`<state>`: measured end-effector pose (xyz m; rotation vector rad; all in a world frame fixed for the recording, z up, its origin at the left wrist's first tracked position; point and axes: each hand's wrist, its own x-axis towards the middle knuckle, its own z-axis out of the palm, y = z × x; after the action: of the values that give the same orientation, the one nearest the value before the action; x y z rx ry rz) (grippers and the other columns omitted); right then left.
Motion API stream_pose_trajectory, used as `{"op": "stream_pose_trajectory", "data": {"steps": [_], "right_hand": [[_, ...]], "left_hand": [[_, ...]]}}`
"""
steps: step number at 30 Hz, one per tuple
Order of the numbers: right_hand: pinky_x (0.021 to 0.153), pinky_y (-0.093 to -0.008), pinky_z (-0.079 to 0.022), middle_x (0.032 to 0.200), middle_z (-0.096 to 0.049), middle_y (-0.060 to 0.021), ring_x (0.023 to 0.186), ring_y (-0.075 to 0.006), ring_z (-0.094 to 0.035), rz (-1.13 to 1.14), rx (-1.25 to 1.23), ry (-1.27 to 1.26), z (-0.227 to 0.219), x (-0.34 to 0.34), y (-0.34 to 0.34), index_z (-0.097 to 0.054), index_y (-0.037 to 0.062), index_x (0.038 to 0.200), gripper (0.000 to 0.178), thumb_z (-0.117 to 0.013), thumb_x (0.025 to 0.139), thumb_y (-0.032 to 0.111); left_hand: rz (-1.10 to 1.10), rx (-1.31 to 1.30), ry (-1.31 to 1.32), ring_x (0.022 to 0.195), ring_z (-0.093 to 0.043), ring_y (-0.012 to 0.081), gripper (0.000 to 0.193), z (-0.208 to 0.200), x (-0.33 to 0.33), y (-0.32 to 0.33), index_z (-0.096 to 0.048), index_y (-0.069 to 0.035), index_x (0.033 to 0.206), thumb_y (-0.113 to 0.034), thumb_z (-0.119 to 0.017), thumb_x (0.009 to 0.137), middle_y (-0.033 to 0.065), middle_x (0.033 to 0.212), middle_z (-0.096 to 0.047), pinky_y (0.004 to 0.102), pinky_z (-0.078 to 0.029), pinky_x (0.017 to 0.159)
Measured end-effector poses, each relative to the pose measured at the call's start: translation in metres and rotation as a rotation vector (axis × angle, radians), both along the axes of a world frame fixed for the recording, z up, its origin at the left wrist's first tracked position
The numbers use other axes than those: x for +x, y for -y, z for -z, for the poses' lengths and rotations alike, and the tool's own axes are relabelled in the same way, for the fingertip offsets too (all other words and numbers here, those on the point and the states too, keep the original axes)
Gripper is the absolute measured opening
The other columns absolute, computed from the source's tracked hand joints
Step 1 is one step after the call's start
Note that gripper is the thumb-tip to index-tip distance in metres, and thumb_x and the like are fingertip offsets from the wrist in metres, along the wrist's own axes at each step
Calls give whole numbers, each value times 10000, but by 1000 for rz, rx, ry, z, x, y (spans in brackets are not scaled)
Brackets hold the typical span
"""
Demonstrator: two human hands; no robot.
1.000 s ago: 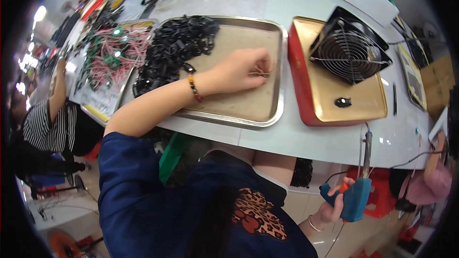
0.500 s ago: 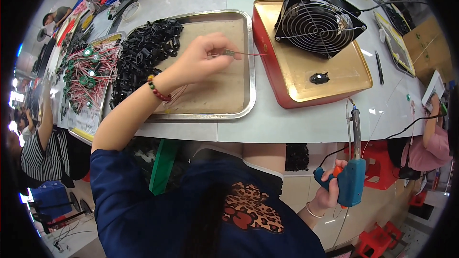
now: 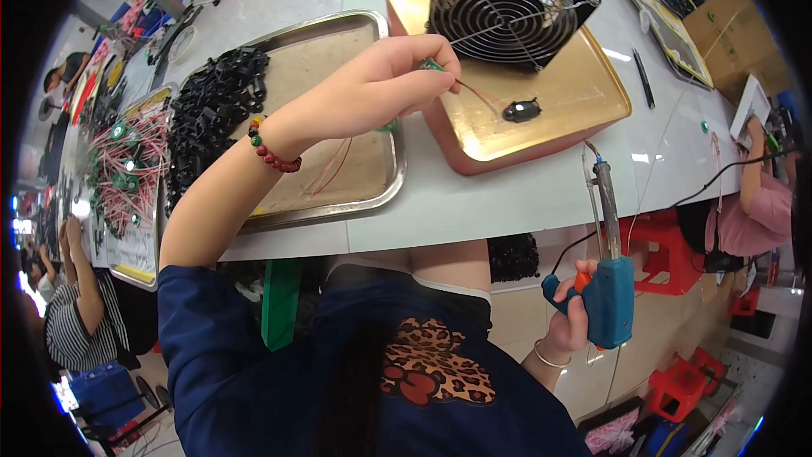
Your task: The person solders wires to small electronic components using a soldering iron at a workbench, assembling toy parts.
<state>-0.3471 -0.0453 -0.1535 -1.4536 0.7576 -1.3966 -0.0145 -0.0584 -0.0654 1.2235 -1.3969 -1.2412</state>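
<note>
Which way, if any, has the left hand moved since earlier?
Yes, rightward: the left hand, earlier over the tray, now reaches past its right rim to the tin.

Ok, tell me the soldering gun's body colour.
Teal-blue: the soldering gun in the right hand. It shows best in the head view.

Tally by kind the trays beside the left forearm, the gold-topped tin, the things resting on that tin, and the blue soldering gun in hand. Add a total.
Trays, one of black parts and one of wired boards: 2
Gold-topped tin: 1
Black fan: 1
Small black piece: 1
Soldering gun, right hand: 1
Total: 6
</note>
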Motion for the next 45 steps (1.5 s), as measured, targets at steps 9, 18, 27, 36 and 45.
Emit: {"op": "stream_pose_trajectory", "data": {"steps": [9,18,27,36,45], "right_hand": [[517,-218,-380,1023,-531,-194,545,-153,-490,-6,49,-29,-7,3,1,-468,-87,1100,463,-530,690,119],[517,-222,-384,1027,-535,-194,549,-155,-490,-55,65,-65,-9,3,6,-465,-90,1108,479,-533,686,127],[518,-221,-414,861,-592,-149,555,-139,-544,39,78,-114,-21,28,7,-569,-88,937,433,-690,684,241],[516,-245,-427,972,-559,-191,588,-170,-523,-14,-11,-239,0,15,8,-457,-87,1125,457,-553,722,106],[504,-249,-432,924,-565,-184,544,-168,-521,-7,-41,-308,-2,14,10,-463,-99,1105,434,-549,717,76]], "left_hand": [[31,-158,414,607,-461,50,116,1,-28,26,-507,16,839,-91,-467,821,13,688,-514,201,-379,534],[-58,-251,541,589,-439,59,148,2,-28,26,-504,28,763,-109,-466,806,32,634,-514,223,-369,522],[-130,-304,457,446,-412,192,258,17,-29,32,-492,42,687,-176,-468,824,141,522,-439,318,-354,464],[-149,-248,507,518,-369,55,262,20,-31,34,-468,19,681,-162,-466,870,17,541,-444,236,-336,475],[-167,-257,547,490,-342,82,247,18,-33,34,-474,29,679,-162,-479,837,47,511,-394,263,-311,455]]}}
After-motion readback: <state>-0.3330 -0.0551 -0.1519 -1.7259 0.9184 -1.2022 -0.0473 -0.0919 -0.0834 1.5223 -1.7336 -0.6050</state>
